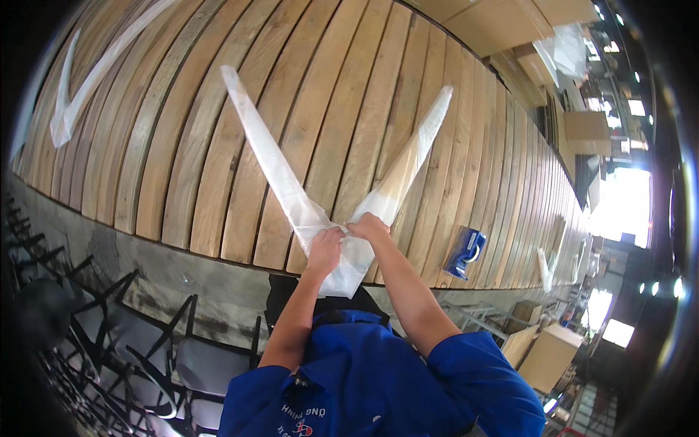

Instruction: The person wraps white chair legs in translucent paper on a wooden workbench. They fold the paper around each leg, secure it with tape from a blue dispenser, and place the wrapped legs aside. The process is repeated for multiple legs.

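Grasping a white-wrapped V-shaped piece (349, 264) near its corner, with left fingers (332, 234) curled on the film and right fingers (360, 227) pinching it just beside them. Laid on the slatted wooden counter (349, 109), corner at the near edge, both limbs pointing away. Accompanied by a blue tape dispenser (460, 251) near on the right, and another white-wrapped piece (62, 124) well apart at left. Flanked by cardboard boxes (495, 28) beyond and black chairs (211, 364) at lower left.

Dark chairs (211, 364) stand lower left, cardboard boxes (550, 358) lower right.
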{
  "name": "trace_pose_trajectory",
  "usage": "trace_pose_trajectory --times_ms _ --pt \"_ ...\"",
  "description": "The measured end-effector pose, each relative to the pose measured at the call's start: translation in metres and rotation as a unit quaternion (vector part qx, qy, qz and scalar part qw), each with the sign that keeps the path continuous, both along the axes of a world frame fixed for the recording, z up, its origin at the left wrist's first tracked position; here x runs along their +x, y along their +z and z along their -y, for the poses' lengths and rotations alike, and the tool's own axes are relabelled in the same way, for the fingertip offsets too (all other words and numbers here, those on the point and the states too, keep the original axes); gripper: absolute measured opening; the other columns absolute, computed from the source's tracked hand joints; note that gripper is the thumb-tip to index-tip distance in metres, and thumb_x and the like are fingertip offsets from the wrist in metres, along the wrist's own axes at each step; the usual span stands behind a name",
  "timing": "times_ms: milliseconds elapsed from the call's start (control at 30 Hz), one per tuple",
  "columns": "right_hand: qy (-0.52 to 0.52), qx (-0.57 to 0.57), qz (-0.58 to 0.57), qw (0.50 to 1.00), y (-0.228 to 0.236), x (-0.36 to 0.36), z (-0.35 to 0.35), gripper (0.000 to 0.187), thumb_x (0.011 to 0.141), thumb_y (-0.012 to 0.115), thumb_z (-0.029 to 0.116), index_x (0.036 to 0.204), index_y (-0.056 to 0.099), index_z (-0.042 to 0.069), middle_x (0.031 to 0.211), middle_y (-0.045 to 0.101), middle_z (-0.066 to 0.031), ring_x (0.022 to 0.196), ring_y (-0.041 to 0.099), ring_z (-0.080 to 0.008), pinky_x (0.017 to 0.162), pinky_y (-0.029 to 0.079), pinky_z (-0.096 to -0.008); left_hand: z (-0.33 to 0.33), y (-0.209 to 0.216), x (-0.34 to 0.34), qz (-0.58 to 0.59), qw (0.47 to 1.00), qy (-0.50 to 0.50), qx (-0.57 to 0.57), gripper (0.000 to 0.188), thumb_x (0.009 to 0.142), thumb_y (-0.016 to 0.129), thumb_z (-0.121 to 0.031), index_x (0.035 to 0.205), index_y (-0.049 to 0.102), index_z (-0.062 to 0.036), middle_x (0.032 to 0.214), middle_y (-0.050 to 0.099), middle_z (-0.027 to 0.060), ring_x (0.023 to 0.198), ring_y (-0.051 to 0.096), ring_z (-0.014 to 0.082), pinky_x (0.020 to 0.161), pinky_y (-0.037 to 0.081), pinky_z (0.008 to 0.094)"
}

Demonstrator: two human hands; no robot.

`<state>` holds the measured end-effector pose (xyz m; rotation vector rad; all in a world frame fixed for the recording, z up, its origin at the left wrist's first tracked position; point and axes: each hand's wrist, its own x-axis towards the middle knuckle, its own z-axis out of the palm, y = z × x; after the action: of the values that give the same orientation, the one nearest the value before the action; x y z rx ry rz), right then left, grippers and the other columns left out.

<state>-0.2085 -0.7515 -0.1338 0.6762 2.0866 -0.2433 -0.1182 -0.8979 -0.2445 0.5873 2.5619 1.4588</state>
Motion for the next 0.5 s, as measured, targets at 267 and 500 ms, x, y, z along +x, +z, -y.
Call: trace_pose_trajectory --times_ms 267,500 --pt "-0.047 0.009 -0.098 0.994 -0.041 0.081 -0.048 0.078 0.077 0.066 0.075 0.108 0.074 0.004 0.111 0.073 -0.0173 0.108 0.069 -0.0317 0.089 0.053 -0.0439 -0.006 0.008 -0.005 -0.038 0.997 -0.024 -0.060 0.038 0.081 0.069 -0.008 0.118 0.060 -0.0062 0.122 0.063 0.0147 0.112 0.057 0.0371 0.098 0.043 0.0474" --pt "-0.034 -0.056 -0.240 0.969 -0.009 0.166 -0.162 0.049 0.085 0.065 0.058 0.088 0.076 0.011 0.090 0.073 -0.0133 0.091 0.070 -0.0345 0.077 0.055 -0.0469 -0.026 0.003 0.012 -0.054 0.984 -0.064 -0.158 0.046 0.081 0.069 -0.009 0.125 0.059 -0.0083 0.131 0.056 0.0164 0.120 0.052 0.0387 0.101 0.040 0.0502"
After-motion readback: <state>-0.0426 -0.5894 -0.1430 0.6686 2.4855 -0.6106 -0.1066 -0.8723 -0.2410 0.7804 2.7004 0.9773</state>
